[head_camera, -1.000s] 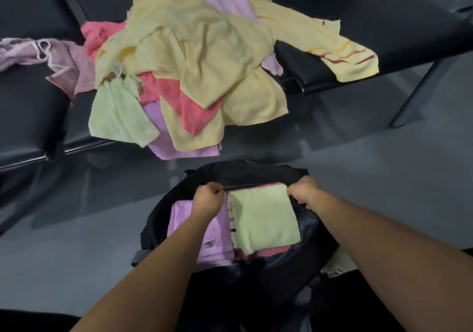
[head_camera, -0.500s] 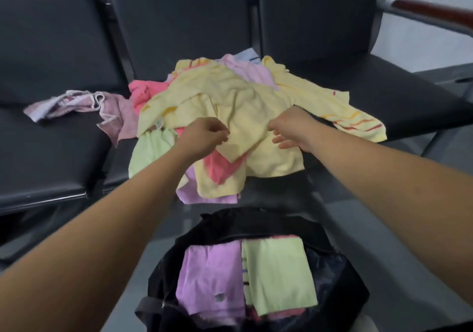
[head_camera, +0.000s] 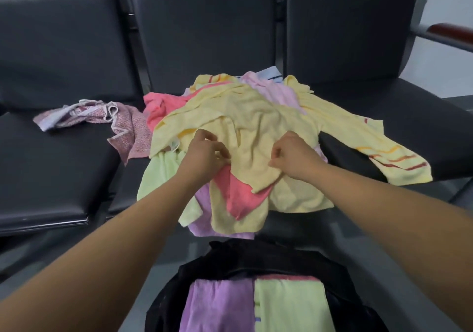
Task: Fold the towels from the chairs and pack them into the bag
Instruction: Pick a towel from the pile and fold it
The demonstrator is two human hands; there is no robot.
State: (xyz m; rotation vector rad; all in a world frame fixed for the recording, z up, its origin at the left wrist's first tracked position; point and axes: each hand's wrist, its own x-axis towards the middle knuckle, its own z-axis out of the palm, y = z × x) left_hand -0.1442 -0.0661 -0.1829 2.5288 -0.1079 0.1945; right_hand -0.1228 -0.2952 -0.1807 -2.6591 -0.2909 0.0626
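Yellow towel (head_camera: 252, 124): tops the pile on the middle chair (head_camera: 204, 37).
Left hand (head_camera: 208, 152): pinches its near edge.
Right hand (head_camera: 294, 155): pinches the same towel.
Bag (head_camera: 243, 255): nearest, holding folded towels (head_camera: 217, 306).

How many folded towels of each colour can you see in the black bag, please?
Folded purple terry towel: 1
Folded light green terry towel: 1
Folded pink towel, only its edge showing under the green one: 1
Total: 3 visible in the black fabric bag
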